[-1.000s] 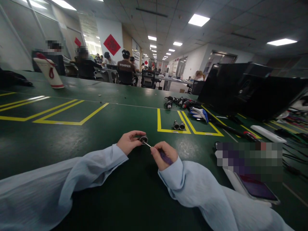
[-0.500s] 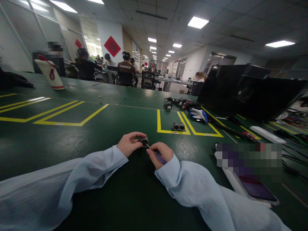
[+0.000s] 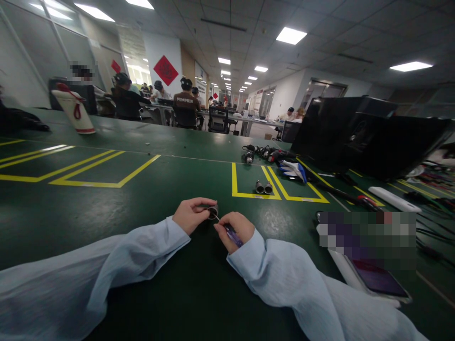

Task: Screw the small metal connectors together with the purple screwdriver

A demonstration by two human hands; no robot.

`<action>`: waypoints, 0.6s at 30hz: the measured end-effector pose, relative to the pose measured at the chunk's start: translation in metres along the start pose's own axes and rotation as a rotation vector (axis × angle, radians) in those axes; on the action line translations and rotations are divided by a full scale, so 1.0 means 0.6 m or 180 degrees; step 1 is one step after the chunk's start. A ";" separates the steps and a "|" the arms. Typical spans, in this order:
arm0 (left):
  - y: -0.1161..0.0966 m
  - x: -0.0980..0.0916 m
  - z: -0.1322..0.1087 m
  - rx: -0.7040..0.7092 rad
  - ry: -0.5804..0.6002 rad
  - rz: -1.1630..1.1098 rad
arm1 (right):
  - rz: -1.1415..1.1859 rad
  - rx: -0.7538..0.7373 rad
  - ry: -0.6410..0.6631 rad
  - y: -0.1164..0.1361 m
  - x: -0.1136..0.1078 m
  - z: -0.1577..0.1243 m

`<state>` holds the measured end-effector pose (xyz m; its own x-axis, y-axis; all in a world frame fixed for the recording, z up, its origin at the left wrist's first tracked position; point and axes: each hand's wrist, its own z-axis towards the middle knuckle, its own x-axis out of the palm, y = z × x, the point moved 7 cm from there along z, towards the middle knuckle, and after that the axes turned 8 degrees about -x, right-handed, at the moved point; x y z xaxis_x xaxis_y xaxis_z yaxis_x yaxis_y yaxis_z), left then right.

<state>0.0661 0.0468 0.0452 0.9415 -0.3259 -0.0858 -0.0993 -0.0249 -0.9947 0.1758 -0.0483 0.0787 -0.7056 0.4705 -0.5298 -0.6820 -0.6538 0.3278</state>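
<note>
My left hand point(image 3: 192, 216) grips a small round metal part point(image 3: 213, 211) between thumb and fingers, its open face turned towards my right hand. A screwdriver with a purple handle point(image 3: 233, 235) is held in my right hand point(image 3: 239, 228). The thin shaft points up and left, and its tip is at the metal part's opening; how deep it reaches is too small to tell. Two similar metal parts point(image 3: 263, 187) stand side by side within a yellow taped outline beyond my right hand.
On the green table point(image 3: 142, 213), connectors with cables point(image 3: 261, 152) and a blue-and-white glove point(image 3: 293, 170) lie farther back. Black monitors point(image 3: 330, 132) stand at the right, near a phone point(image 3: 382, 279). A white cup point(image 3: 75, 111) stands far left. People sit in the background.
My right hand and the screwdriver have shifted slightly left and down. The metal part in my left hand looks slightly turned.
</note>
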 end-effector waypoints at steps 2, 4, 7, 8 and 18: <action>-0.002 0.000 -0.001 0.0012 -0.0045 -0.0005 | -0.0007 -0.0019 0.0016 -0.001 0.003 -0.001; -0.004 0.000 -0.002 0.0037 -0.0113 -0.0042 | -0.0038 -0.0048 0.0042 -0.001 0.005 -0.002; -0.006 -0.001 -0.002 0.0069 -0.0202 -0.0155 | -0.0065 -0.0107 0.0043 0.002 0.006 -0.002; -0.006 -0.001 -0.001 0.0071 -0.0220 -0.0195 | -0.0058 -0.0128 0.0040 0.003 0.005 -0.002; 0.000 -0.002 0.002 0.0054 -0.0140 -0.0118 | -0.0088 -0.0153 0.0134 0.007 -0.001 0.000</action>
<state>0.0654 0.0481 0.0455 0.9577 -0.2833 -0.0510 -0.0591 -0.0201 -0.9981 0.1731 -0.0512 0.0804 -0.6771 0.4641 -0.5711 -0.6905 -0.6691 0.2750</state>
